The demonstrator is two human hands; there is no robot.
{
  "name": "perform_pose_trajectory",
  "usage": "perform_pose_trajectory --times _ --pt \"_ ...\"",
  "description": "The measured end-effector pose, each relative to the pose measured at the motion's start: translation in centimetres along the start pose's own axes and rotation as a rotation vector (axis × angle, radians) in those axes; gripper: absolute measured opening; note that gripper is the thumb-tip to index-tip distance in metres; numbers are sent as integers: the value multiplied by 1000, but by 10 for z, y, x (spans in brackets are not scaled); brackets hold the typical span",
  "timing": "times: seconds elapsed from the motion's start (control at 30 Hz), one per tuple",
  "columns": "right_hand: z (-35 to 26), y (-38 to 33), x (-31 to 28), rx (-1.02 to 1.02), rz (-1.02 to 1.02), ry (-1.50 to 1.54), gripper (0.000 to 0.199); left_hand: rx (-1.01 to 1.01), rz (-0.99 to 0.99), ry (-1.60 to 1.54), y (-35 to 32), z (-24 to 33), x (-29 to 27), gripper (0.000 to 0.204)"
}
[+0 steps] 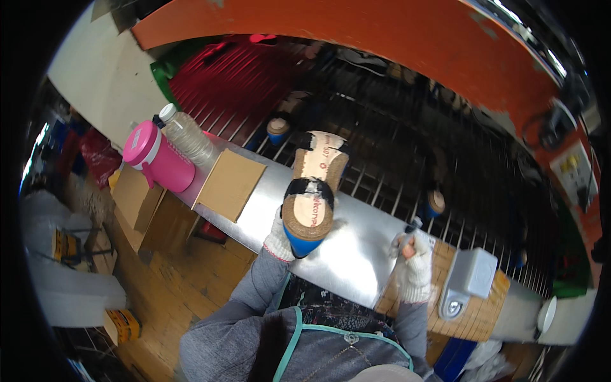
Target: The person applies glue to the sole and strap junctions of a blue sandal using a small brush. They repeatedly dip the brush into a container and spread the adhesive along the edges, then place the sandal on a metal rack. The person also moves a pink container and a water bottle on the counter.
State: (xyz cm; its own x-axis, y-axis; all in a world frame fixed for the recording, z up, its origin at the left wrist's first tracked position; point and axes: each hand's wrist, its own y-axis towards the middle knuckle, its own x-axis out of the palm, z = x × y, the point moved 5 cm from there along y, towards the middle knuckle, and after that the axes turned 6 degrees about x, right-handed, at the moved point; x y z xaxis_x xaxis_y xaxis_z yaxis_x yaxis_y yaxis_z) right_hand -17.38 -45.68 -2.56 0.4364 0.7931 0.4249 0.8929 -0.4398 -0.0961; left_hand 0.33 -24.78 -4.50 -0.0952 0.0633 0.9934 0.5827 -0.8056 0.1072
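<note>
My left hand (279,240), in a white knit glove, is closed around a half-made shoe (315,167) on a blue last. The shoe is held up over the metal worktop (347,261), its underside showing a pale board with red print, a brown rim and black material folded over it. Part of that hand is hidden behind the shoe. At the right, my gloved right hand (414,267) hovers above the worktop's edge with bare fingertips drawn together. Something small and greyish shows at those fingers, too blurred to name.
Beyond the worktop runs a rack of metal bars carrying other shoes on lasts (277,129), under an orange panel (356,28). A pink jug (167,159), a clear bottle (189,137) and a cardboard box (230,184) stand left. A grey-white device (468,277) sits on a wooden board (493,312) at right.
</note>
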Motion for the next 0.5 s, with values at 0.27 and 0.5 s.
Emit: perform_pose_trajectory --times 0.27,0.5 --pt "93 11 10 211 -137 736 23 478 304 -236 72 178 -10 67" --pt "85 14 14 200 -202 710 21 677 501 145 181 378 -81 45"
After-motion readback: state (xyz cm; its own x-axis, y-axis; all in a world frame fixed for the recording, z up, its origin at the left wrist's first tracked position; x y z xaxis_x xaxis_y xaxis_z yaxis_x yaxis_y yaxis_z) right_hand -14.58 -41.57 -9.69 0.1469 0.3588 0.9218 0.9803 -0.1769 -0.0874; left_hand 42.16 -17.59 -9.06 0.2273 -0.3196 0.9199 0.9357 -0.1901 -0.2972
